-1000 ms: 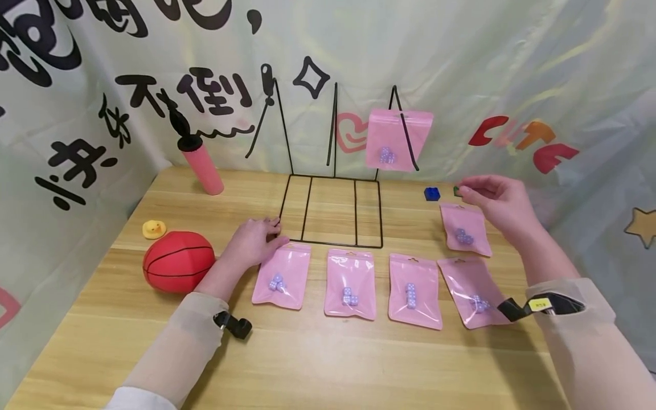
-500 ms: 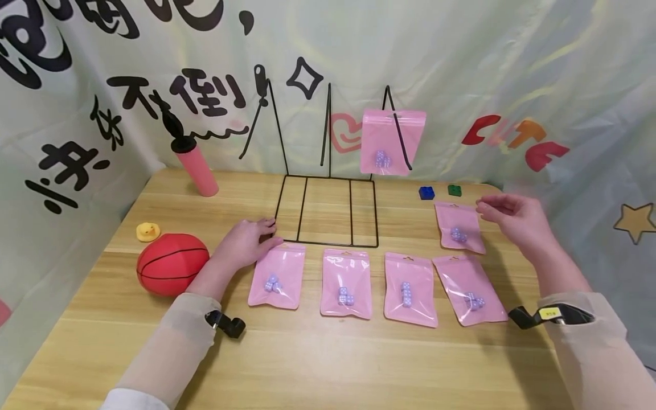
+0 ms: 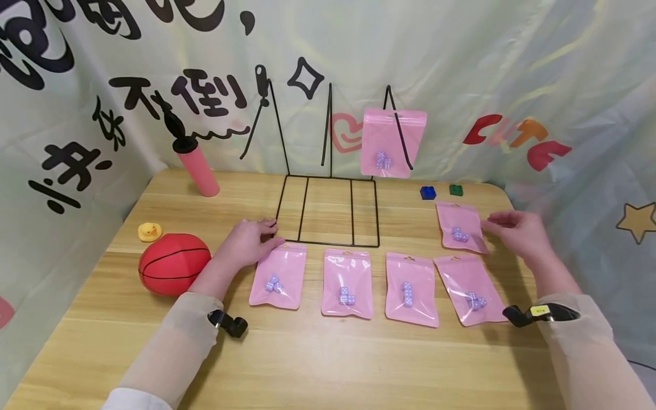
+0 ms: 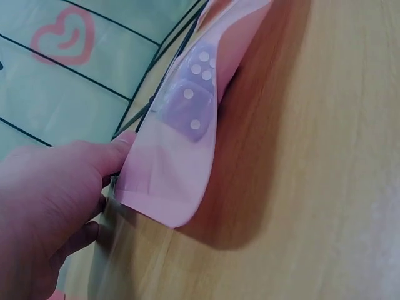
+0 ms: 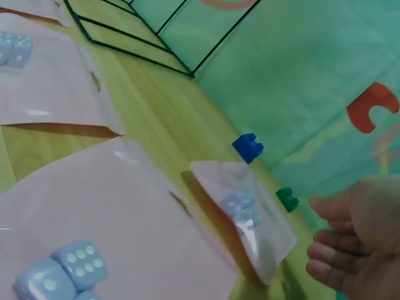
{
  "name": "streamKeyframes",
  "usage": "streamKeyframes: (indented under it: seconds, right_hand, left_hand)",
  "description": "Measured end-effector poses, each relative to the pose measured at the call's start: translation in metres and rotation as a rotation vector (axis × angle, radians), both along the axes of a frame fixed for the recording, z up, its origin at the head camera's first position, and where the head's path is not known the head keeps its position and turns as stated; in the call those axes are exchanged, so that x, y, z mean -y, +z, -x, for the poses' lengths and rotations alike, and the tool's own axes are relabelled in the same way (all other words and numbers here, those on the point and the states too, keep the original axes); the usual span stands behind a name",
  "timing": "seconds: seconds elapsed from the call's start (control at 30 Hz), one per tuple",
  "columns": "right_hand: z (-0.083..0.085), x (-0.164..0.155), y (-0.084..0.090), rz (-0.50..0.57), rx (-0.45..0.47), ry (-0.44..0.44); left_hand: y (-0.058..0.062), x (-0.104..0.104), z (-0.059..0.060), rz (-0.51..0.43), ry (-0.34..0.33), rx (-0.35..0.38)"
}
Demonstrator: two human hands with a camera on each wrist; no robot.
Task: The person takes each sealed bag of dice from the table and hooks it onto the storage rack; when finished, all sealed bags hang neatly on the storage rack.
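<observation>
My left hand (image 3: 246,244) pinches the front left corner of a black wire rack (image 3: 376,213), with the thumb on the wire in the left wrist view. Just under it lies a pink zip bag of lilac dice (image 3: 282,267). My right hand (image 3: 520,230) holds nothing; its fingers are loosely bent beside the right edge of a smaller pink dice bag (image 3: 456,215). In the right wrist view the green block (image 5: 287,200) is near the thumb. Another pink dice bag (image 3: 376,134) hangs on the rack's right hook.
More dice bags lie in front of the rack: a middle bag (image 3: 347,270), its right neighbour (image 3: 410,270) and a tilted bag (image 3: 463,276). Behind are a blue block (image 3: 427,193) and a pink cylinder (image 3: 199,171). A red ball (image 3: 174,265) and yellow duck (image 3: 150,232) stand left.
My right hand has drawn back from the green block, moving right and toward me, down beside the small bag. The left hand stays at the rack's corner.
</observation>
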State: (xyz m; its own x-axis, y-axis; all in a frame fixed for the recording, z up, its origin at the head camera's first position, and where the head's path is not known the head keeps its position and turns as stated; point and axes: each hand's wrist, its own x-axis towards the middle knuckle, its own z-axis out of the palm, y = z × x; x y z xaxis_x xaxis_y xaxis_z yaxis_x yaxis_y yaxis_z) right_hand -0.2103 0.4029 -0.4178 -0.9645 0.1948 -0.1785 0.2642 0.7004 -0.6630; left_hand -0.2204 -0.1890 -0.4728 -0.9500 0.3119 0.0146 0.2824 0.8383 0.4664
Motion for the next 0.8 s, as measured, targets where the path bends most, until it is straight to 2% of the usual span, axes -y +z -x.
streamKeyframes:
  seconds: [0.13,0.33,0.57,0.67,0.8]
  right_hand:
    - [0.000,0.000,-0.008,0.009,0.070,-0.052]
    - [0.008,0.005,-0.017,0.010,0.145,-0.084]
    - [0.016,0.011,-0.019,0.002,0.244,-0.167]
    - [0.017,0.011,-0.020,0.024,0.242,-0.167]
    - [0.017,0.008,-0.022,0.066,0.183,-0.111]
  left_hand:
    - [0.000,-0.001,0.000,-0.006,0.007,0.005]
    - [-0.001,-0.001,0.000,-0.002,0.012,0.016]
    - [0.001,-0.002,0.000,0.000,0.004,0.012]
    - [0.001,-0.002,0.000,0.000,0.003,0.014]
    - [0.001,-0.002,0.000,-0.002,0.013,0.020]
